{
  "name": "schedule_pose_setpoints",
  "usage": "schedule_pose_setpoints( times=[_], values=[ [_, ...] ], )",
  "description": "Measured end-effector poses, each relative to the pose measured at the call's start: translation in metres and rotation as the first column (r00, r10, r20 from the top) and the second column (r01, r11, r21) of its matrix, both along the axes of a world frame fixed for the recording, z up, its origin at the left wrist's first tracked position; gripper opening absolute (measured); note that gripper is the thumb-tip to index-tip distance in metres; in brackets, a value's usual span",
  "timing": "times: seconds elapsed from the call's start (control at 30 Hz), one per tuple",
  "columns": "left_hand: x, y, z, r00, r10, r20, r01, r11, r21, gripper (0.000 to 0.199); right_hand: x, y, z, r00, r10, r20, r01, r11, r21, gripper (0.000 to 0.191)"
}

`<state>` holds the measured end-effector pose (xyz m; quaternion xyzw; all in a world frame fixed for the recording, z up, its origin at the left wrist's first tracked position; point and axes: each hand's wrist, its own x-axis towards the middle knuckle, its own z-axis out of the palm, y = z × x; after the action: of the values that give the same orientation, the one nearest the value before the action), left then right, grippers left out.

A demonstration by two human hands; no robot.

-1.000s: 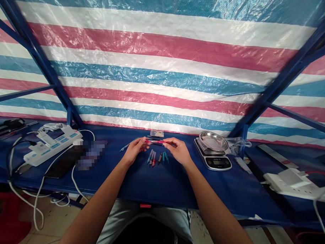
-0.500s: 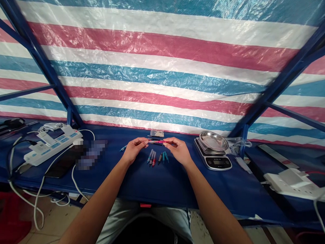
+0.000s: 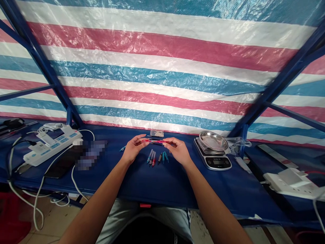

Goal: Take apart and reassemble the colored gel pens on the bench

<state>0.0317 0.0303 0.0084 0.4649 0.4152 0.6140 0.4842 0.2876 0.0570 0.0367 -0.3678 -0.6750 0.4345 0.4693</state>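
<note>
A slim red pen (image 3: 155, 141) lies level between my two hands, above the back of the blue table. My left hand (image 3: 133, 149) pinches its left end between thumb and fingers. At its right end, my right hand (image 3: 178, 149) closes thumb and fingertips on it. Whether the pen is one piece or separate parts in line is too small to tell. Below it lie several clear pen barrels (image 3: 150, 157) with coloured tips, beside a dark pen part (image 3: 160, 158) and teal pen parts (image 3: 165, 157). Another blue pen part (image 3: 122, 148) rests left of my left hand.
A small plastic bag (image 3: 157, 133) lies behind the pen. On the right stands a kitchen scale (image 3: 218, 162) with a metal bowl (image 3: 213, 140). A power strip (image 3: 54, 145), cables and a dark phone (image 3: 64, 162) occupy the left. Striped sheeting (image 3: 161, 75) hangs behind the table.
The red pen has shifted slightly, and more red shows beside my left fingers. My left fingers have spread a little. The parts on the table have stayed put.
</note>
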Motion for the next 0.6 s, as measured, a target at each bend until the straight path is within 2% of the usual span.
schedule_pose_setpoints(
  times=[0.17,0.43,0.5,0.6],
  values=[
    [-0.0004,0.0004,-0.0007,1.000,0.023,-0.019,-0.023,0.999,0.025,0.053,-0.0005,-0.0011,0.0026,1.000,0.008,0.010,-0.007,0.998,-0.056,0.033],
    [-0.0007,0.0008,-0.0007,0.999,0.039,0.001,-0.039,0.999,0.038,0.054,-0.0017,-0.0029,0.0029,0.999,0.049,0.006,-0.048,0.995,-0.090,0.033],
    [0.0004,0.0005,0.0005,0.998,0.031,0.046,-0.033,0.999,0.040,0.057,-0.0045,-0.0053,0.0017,0.998,0.060,0.011,-0.059,0.995,-0.085,0.032],
    [0.0003,0.0005,0.0036,0.980,0.035,0.197,-0.042,0.999,0.027,0.059,-0.0096,-0.0087,-0.0017,0.991,0.121,0.049,-0.117,0.991,-0.068,0.031]
  ],
)
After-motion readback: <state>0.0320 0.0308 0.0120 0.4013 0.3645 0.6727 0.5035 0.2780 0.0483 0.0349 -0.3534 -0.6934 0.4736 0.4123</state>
